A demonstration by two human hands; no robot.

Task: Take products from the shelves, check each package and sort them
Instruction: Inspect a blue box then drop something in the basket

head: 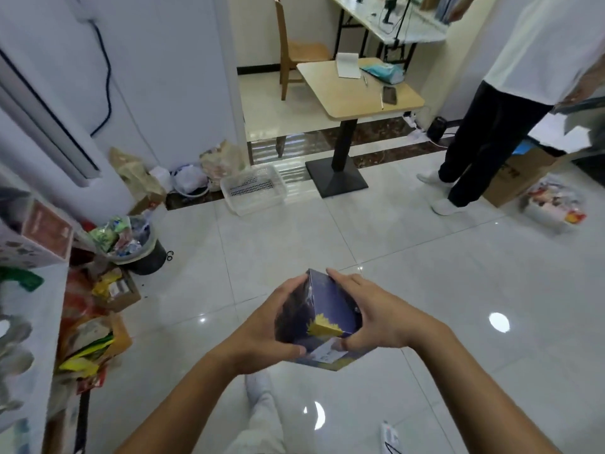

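Box of dark blue card with a yellow patch, tilted, between both grips: left grip curled round its left side, right grip round its right.

Box label illegible; shelf goods blurred.

Counted | hands were 2: left hand, right hand | dark blue box was 1 | tables were 2: wooden table, folding table | chair was 1 | clear basket was 1 | waste bin was 1 | cardboard boxes were 2: right cardboard box, left cardboard box | phone was 1 | second person was 1
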